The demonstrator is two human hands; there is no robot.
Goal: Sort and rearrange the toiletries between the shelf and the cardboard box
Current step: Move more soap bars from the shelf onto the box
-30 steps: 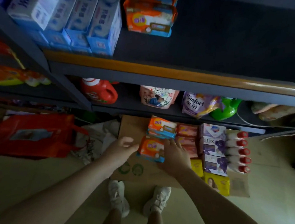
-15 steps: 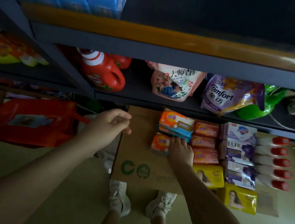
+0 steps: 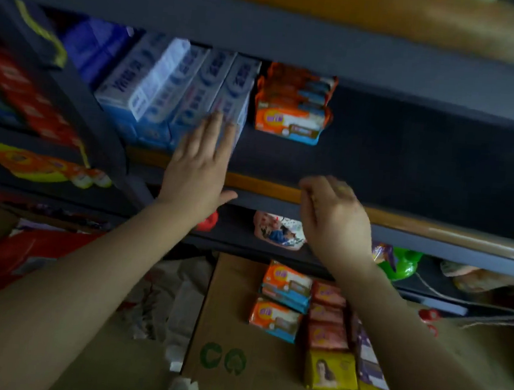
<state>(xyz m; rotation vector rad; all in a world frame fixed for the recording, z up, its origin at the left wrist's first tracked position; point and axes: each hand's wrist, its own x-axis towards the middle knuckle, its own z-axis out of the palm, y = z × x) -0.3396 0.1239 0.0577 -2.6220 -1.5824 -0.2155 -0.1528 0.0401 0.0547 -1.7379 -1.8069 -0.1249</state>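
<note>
Shelving of dark grey metal with orange front edge [image 3: 262, 186]: blue-and-white cartons [image 3: 178, 88] far left, stacked orange soap packs [image 3: 290, 113] just right. Flat brown cardboard box [image 3: 222, 322] on the pale floor below carries orange, pink and yellow soap packs [image 3: 276, 317]. Left hand [image 3: 198, 171], fingers spread flat, touches the cartons; right hand [image 3: 334, 217], blurred, fingers curled at shelf edge, grasp cannot be told.
</note>
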